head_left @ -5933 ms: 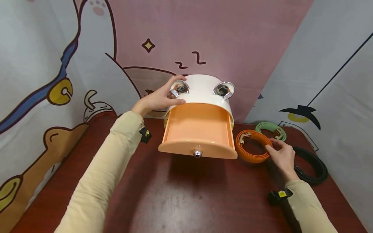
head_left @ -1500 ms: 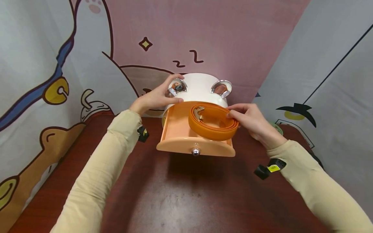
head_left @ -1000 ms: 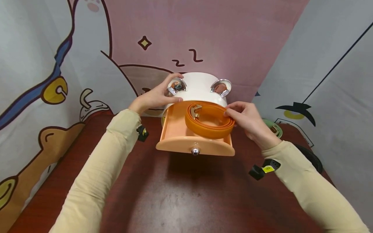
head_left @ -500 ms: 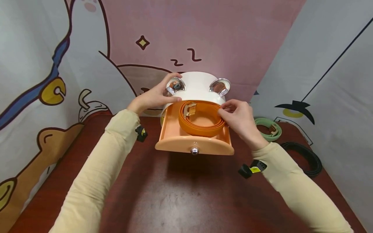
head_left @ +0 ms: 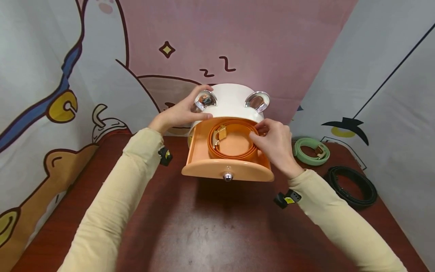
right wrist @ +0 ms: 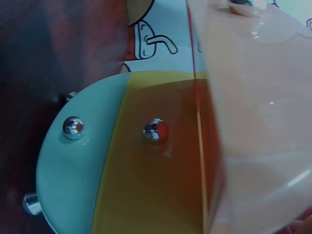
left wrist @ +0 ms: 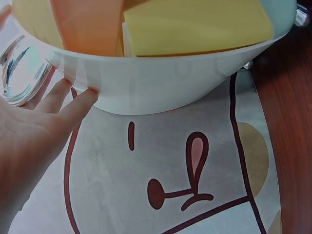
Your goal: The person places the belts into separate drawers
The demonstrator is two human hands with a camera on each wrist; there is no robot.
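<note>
A white round cabinet (head_left: 231, 96) with chrome ears stands at the table's back, its top orange drawer (head_left: 204, 168) pulled out. Inside the drawer lies a coiled orange belt (head_left: 231, 154) with a gold buckle. My right hand (head_left: 270, 138) is over the drawer's right side, and its fingers pinch the belt's right edge. My left hand (head_left: 183, 112) rests on the cabinet's upper left by the left chrome ear (head_left: 205, 100). In the left wrist view, the straight fingers of that hand (left wrist: 39, 122) touch the white wall (left wrist: 161, 83).
A coiled green belt (head_left: 310, 151) and a coiled black belt (head_left: 353, 183) lie on the red-brown table (head_left: 210, 226) to the right of the cabinet. From below, the right wrist view shows a teal drawer front (right wrist: 68, 170) and a yellow one (right wrist: 146, 185), both with knobs. Cartoon-printed cloth walls close in three sides.
My right hand has carried the orange belt from the table over to the left and lowered it into the open drawer. The left hand has stayed on the cabinet.
</note>
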